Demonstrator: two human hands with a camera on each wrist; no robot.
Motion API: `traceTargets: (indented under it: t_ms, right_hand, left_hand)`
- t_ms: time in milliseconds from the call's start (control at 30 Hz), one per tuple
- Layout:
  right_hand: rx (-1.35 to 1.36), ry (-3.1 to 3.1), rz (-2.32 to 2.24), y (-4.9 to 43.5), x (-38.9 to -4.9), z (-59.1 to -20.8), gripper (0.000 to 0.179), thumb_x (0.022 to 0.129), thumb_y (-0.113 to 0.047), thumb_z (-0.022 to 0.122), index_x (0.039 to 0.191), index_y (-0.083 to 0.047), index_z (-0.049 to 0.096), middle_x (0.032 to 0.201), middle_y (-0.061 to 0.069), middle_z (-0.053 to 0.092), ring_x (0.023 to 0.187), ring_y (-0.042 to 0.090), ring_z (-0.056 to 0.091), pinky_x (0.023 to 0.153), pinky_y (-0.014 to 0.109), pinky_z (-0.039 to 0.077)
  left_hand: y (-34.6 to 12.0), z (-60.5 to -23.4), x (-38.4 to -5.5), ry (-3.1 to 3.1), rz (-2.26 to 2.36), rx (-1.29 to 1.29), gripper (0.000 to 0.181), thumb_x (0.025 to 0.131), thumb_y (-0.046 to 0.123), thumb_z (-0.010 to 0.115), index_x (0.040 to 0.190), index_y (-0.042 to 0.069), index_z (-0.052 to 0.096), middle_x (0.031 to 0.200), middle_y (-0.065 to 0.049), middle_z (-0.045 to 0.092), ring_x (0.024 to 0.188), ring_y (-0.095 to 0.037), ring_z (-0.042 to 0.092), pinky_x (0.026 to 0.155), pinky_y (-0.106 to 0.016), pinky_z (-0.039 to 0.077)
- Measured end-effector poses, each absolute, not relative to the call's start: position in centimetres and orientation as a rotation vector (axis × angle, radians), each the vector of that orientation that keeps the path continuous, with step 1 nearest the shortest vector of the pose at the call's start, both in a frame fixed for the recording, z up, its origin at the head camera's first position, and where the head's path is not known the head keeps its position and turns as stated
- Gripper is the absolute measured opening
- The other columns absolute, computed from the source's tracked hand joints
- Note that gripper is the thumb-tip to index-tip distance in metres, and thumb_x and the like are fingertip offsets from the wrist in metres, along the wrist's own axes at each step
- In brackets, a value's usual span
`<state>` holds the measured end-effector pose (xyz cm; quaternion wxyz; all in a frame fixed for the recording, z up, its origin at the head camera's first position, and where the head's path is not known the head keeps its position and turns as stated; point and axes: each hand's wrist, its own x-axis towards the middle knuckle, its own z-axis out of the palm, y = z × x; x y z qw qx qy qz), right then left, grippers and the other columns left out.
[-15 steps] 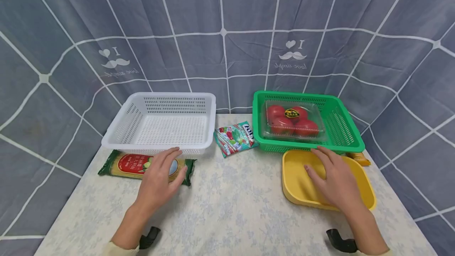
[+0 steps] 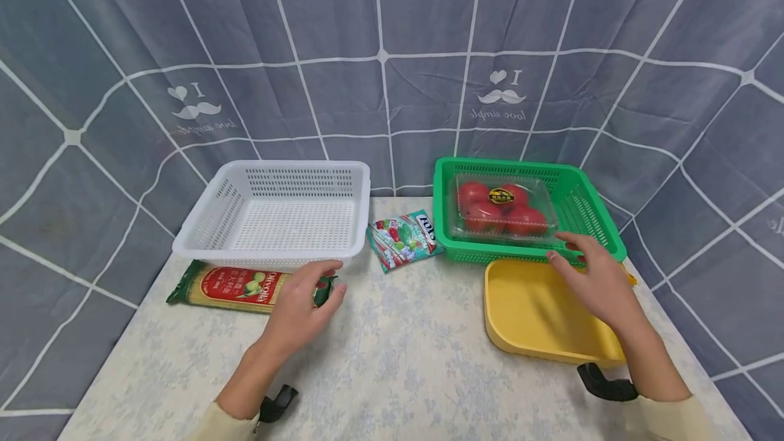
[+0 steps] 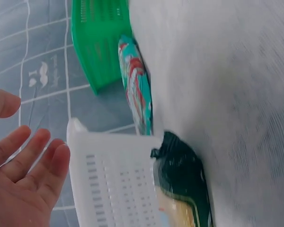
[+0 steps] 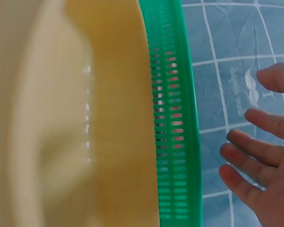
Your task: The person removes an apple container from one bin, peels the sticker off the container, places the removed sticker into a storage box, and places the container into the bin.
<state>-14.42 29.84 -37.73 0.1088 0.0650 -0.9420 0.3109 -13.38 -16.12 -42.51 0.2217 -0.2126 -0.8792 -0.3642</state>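
My left hand (image 2: 303, 303) hovers over the right end of a spaghetti packet (image 2: 235, 288) with dark green ends, its fingers relaxed and nothing held. In the left wrist view that hand (image 3: 28, 170) is apart from the packet's green end (image 3: 182, 175). Above the right side of a yellow tub (image 2: 539, 305) is my right hand (image 2: 603, 284), fingers loosely spread, near the front rim of a green basket (image 2: 597, 223). The right wrist view shows this hand (image 4: 260, 156) holding nothing. A clear box of tomatoes (image 2: 505, 206) lies in the green basket.
A white basket (image 2: 294, 223) stands at the back left. Between the baskets lies a teal candy bag (image 2: 404, 240). A yellow item (image 2: 629, 278) peeks out behind the right hand. A grey curtain with white lines (image 2: 343, 94) hangs behind the table (image 2: 404, 359).
Both hands have shifted to the right. The left uncovered more of the spaghetti packet's label; the right moved away from the middle of the yellow tub. The objects stayed in place.
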Motion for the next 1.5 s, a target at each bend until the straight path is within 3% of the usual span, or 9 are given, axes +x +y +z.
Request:
traceTargets:
  t_ms: [167, 433, 567, 733, 1067, 1267, 1500]
  right_hand:
    - [0.18, -2.79, 0.997, 30.5, -15.5, -37.2, 0.058, 0.098, -0.039, 0.051, 0.14, 0.0, 0.044, 0.134, 0.025, 0.046, 0.116, 0.043, 0.046, 0.09, 0.06, 0.039]
    - [0.139, -2.857, 1.063, 31.2, -17.3, -36.1, 0.063, 0.099, -0.044, 0.046, 0.143, 0.001, 0.038, 0.136, 0.027, 0.044, 0.118, 0.045, 0.044, 0.088, 0.061, 0.04]
    - [0.099, -2.886, 1.09, 31.4, -18.3, -35.6, 0.067, 0.099, -0.048, 0.044, 0.144, 0.001, 0.036, 0.137, 0.027, 0.043, 0.123, 0.045, 0.039, 0.09, 0.061, 0.037]
    - [0.068, -2.875, 1.253, 31.9, -19.5, -35.2, 0.07, 0.099, -0.049, 0.043, 0.147, 0.0, 0.033, 0.142, 0.027, 0.038, 0.127, 0.047, 0.034, 0.096, 0.063, 0.032]
    - [-0.056, -2.872, 1.531, 33.1, -21.2, -35.8, 0.075, 0.097, -0.054, 0.042, 0.15, -0.003, 0.026, 0.147, 0.026, 0.031, 0.128, 0.043, 0.036, 0.102, 0.057, 0.032]
    - [-0.128, -2.873, 1.574, 33.5, -22.0, -36.4, 0.078, 0.097, -0.055, 0.042, 0.151, -0.002, 0.024, 0.147, 0.028, 0.029, 0.129, 0.044, 0.035, 0.103, 0.056, 0.031]
    - [-0.153, -2.892, 1.557, 33.9, -22.9, -37.1, 0.08, 0.097, -0.054, 0.04, 0.15, 0.003, 0.02, 0.147, 0.032, 0.025, 0.128, 0.046, 0.034, 0.102, 0.056, 0.032]
  left_hand:
    - [-15.1, -42.6, -13.8, -2.455, -1.17, -0.591, 0.034, 0.09, 0.022, 0.068, 0.122, 0.011, 0.061, 0.115, 0.002, 0.062, 0.095, -0.014, 0.061, 0.074, -0.037, 0.053]
    - [-12.8, -42.6, -14.6, -2.492, -1.477, -0.478, 0.029, 0.093, 0.032, 0.064, 0.121, 0.022, 0.062, 0.113, 0.006, 0.062, 0.097, -0.013, 0.061, 0.075, -0.035, 0.053]
    - [-11.5, -42.7, -15.1, -2.467, -1.575, -0.439, 0.029, 0.092, 0.027, 0.064, 0.12, 0.02, 0.062, 0.116, 0.005, 0.062, 0.097, -0.015, 0.063, 0.075, -0.036, 0.053]
    - [-10.0, -42.9, -16.2, -2.41, -1.714, -0.47, 0.03, 0.093, 0.018, 0.063, 0.123, 0.015, 0.061, 0.122, -0.002, 0.06, 0.106, -0.023, 0.061, 0.085, -0.036, 0.051]
    - [-6.8, -43.4, -18.2, -2.438, -1.892, -0.406, 0.033, 0.094, 0.011, 0.061, 0.125, 0.002, 0.058, 0.124, -0.014, 0.059, 0.115, -0.031, 0.056, 0.092, -0.042, 0.047]
    - [-4.9, -43.6, -19.3, -2.41, -1.94, -0.378, 0.031, 0.095, 0.017, 0.06, 0.125, 0.013, 0.058, 0.125, -0.008, 0.059, 0.112, -0.018, 0.059, 0.093, -0.039, 0.045]
    - [-2.7, -44.1, -20.6, -2.414, -1.934, -0.36, 0.035, 0.095, 0.022, 0.057, 0.129, 0.014, 0.054, 0.128, -0.008, 0.057, 0.112, -0.017, 0.058, 0.087, -0.036, 0.048]
